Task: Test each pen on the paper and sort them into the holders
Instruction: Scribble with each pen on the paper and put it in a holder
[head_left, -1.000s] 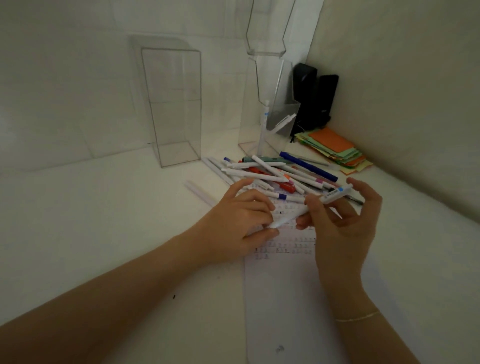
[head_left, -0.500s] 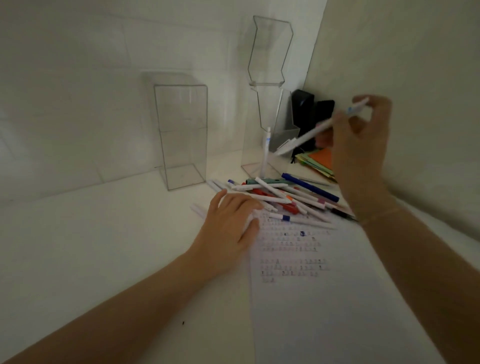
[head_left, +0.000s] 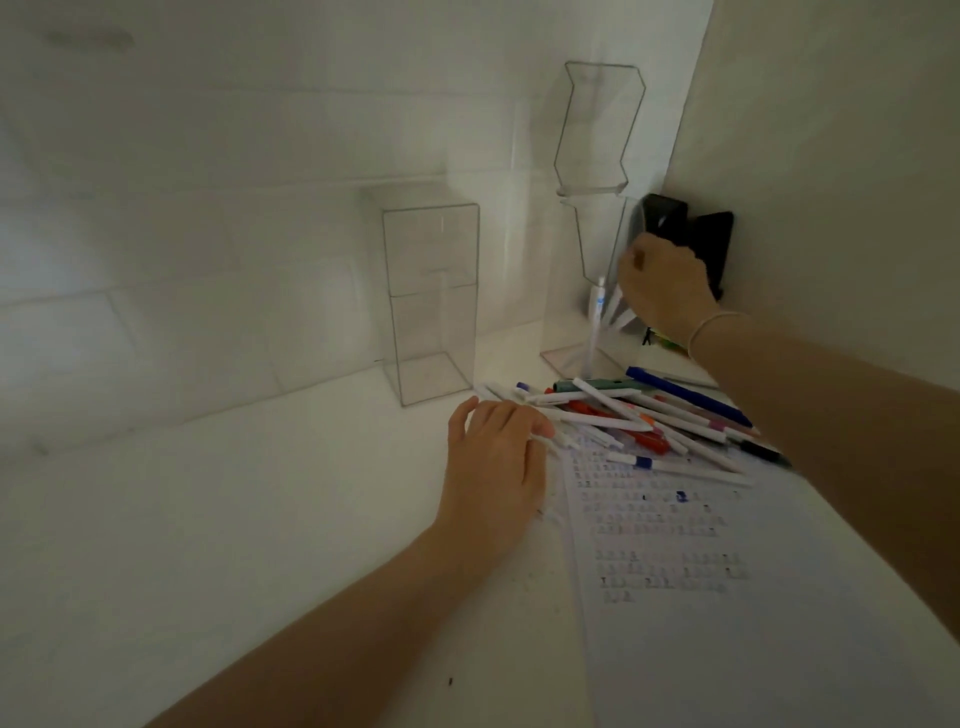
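Pens (head_left: 649, 421) piled; two holders (head_left: 431, 304); right hand (head_left: 667, 286) curled, grip unclear; left hand (head_left: 493, 457) fingering pile.

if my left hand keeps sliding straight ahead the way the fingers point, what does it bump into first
Most likely the pile of pens. The left hand points up and to the right, its fingertips already at the nearest white pens. The clear box holder stands off to the left of that line.
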